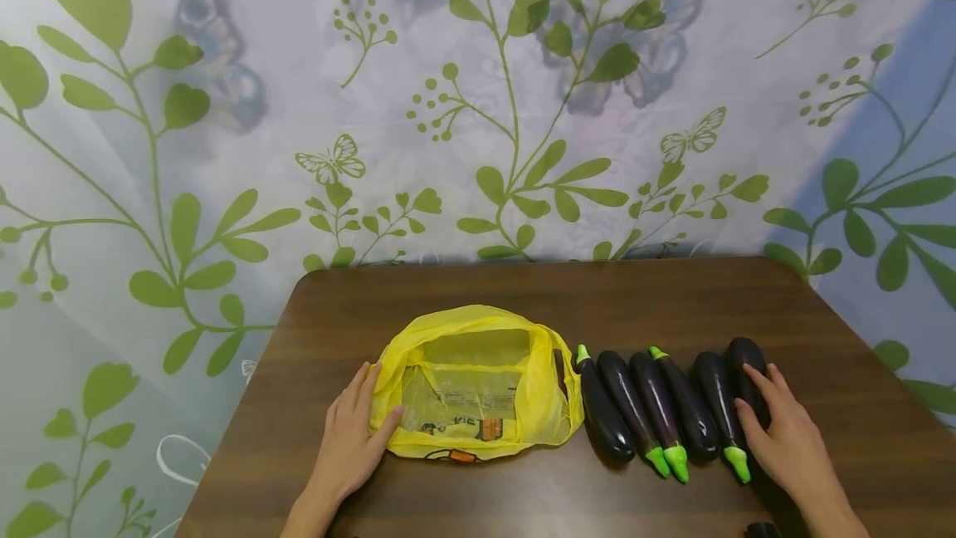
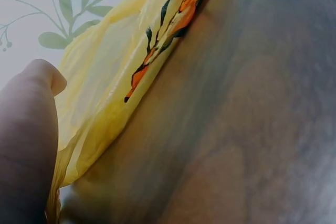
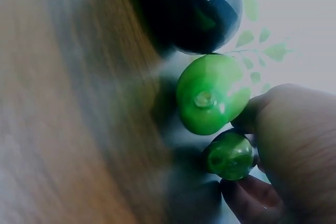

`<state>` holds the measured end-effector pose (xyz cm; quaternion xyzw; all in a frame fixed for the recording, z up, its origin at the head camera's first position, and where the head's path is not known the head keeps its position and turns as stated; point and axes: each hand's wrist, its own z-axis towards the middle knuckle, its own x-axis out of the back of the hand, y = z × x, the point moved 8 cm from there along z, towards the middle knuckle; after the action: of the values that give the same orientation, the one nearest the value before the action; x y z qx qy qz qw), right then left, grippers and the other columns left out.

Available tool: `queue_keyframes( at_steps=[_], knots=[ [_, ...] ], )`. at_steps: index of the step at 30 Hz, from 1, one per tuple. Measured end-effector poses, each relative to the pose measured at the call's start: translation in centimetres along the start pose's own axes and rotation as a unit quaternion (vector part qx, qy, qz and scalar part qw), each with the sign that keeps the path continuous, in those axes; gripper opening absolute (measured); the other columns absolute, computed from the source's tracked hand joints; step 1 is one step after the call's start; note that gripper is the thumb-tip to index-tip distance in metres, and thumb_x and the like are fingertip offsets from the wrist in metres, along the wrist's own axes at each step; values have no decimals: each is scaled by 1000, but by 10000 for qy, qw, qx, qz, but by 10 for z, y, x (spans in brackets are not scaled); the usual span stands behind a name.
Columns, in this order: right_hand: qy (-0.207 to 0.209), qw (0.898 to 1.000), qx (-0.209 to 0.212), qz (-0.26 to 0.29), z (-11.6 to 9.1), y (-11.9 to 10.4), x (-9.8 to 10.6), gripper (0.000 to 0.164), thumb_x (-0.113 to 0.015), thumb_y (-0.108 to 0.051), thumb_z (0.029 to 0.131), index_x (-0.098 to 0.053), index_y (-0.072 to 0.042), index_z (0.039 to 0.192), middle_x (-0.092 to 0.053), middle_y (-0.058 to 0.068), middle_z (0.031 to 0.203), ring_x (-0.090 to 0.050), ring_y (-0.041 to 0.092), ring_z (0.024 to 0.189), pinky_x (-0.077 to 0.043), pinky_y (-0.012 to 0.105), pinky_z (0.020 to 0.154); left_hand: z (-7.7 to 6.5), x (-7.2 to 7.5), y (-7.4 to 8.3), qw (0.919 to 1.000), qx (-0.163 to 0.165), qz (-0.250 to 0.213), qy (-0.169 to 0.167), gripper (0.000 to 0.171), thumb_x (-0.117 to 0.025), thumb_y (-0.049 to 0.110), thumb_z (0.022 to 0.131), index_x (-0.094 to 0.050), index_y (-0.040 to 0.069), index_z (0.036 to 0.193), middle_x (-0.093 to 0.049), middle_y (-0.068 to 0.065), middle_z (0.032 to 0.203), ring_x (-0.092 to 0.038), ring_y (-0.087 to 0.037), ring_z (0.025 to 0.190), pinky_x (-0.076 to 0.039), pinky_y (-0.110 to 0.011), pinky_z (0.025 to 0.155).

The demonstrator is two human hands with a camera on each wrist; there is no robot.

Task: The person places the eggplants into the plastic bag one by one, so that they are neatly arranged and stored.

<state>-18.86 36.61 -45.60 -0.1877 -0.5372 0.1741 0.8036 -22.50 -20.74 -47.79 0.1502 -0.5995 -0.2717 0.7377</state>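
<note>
**One yellow bag (image 1: 536,380) and six eggplants (image 1: 655,401)**

One cloth (image 1: 478,106) with green leaves and butterflies hangs behind, filling the top of the frame. One brown tabletop (image 1: 508,505) is at the bottom. The one yellow bag sits on it, lower middle, its mouth wide open. It has orange and black marks.

There are two hands. The left hand (image 1: 349,438) touches the bag's left side, thumb apart from the fingers; I cannot tell if it pinches. The right hand (image 1: 795,430) is at lower right, its thumb and fingers around one eggplant.

All six dark, shiny eggplants lie in a row right of the bag. The held one is farthest right. One small black thing (image 1: 762,530) pokes in at the bottom edge.
</note>
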Motion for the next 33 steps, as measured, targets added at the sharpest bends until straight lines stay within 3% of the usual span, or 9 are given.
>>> queue_keyframes(
  at_steps=[5,12,19,25,29,33],
  knots=[
    [-72,10000,41,-49,3,-5,-3,60,-62,-9,102,-38,7,154,-27,48,153,-44,75,113,-39,81,81,4,8,1,9999,-82,-73,122,72,-58,42,105,-30,6,162,-29,-24,165,-34,-50,145,-24,-72,112],
    [-123,9996,144,-195,6,-7,-3,61,-62,-8,101,-36,7,154,-27,47,153,-44,75,111,-39,80,81,5,4,-5,9970,141,-754,34,70,-54,41,108,-27,8,163,-26,-22,166,-25,-49,149,-18,-73,112],
    [-207,9995,94,-204,0,-9,-7,63,-63,-9,101,-35,7,156,-26,47,154,-44,75,112,-39,80,80,-3,6,-10,9971,159,-733,86,67,-56,38,107,-31,7,161,-29,-23,164,-28,-50,147,-20,-73,111],
    [4,9996,131,-238,1,-8,-2,63,-64,-8,99,-36,8,154,-31,47,152,-45,75,110,-40,78,77,2,8,-6,9974,-41,-711,136,66,-57,38,107,-33,8,160,-29,-23,164,-31,-50,146,-21,-72,111],
    [-76,9996,-105,-262,3,-3,-2,68,-63,-12,101,-30,9,156,-29,47,152,-43,74,115,-38,80,83,6,8,-3,9969,-200,-730,196,66,-59,34,106,-34,5,159,-31,-25,163,-32,-50,145,-23,-72,110],
    [-225,9975,-505,-451,4,3,-2,77,-65,-20,101,-23,11,157,-44,50,138,-49,72,111,-42,77,80,9,6,-5,9968,-292,-728,164,65,-60,32,106,-35,3,159,-31,-26,163,-32,-49,146,-22,-72,111]
  ],
)
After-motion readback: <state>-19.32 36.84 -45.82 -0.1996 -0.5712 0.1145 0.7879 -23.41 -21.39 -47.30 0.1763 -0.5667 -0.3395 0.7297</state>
